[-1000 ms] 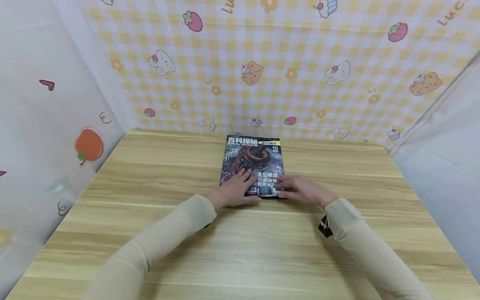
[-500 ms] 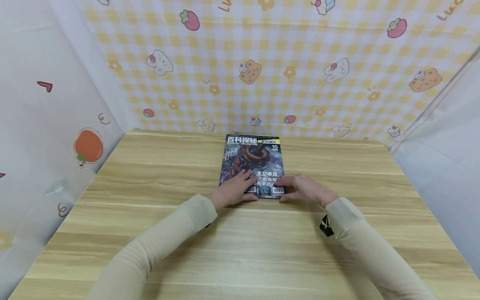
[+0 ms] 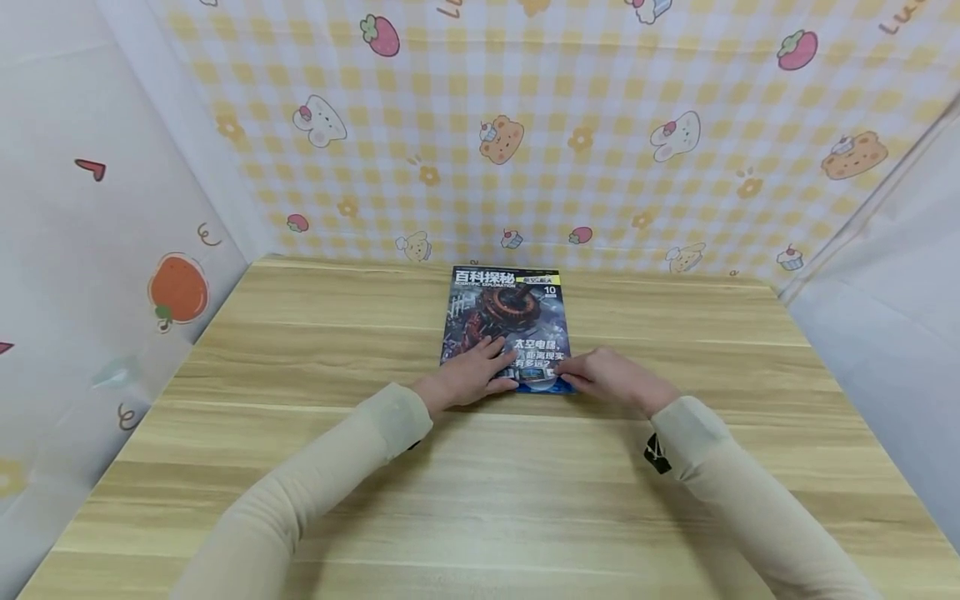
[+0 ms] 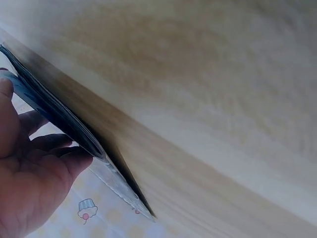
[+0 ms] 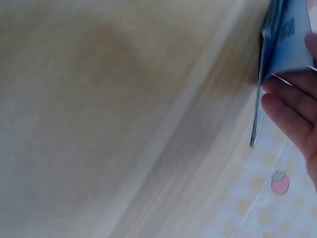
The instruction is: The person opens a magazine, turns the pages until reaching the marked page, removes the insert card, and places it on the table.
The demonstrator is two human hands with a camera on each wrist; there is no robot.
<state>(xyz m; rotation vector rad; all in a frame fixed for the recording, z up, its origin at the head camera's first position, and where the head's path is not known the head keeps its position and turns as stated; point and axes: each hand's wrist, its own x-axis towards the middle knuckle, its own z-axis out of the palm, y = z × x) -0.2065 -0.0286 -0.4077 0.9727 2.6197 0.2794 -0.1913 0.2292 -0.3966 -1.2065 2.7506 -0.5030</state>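
Observation:
A magazine [image 3: 502,310] with a dark illustrated cover and white Chinese lettering lies flat on the wooden table, its top toward the patterned cloth. My left hand [image 3: 474,373] rests on the lower left of the cover with its fingers spread. At the lower right corner, my right hand [image 3: 613,377] pinches the cover between thumb and fingers and holds it slightly raised; a blue page shows under it. The right wrist view has the lifted cover [image 5: 294,42] bent upward beside the fingers. Seen from the side in the left wrist view, the magazine's pages [image 4: 64,116] stay stacked.
The wooden table [image 3: 480,500] reaches to a yellow checked cloth [image 3: 465,192] hanging behind it. White cloth walls [image 3: 90,250] stand at the left and right.
My right thumb and fingers have closed on the lower right corner and raised the cover, bringing the blue page into sight. The left hand stays nearly still on the magazine.

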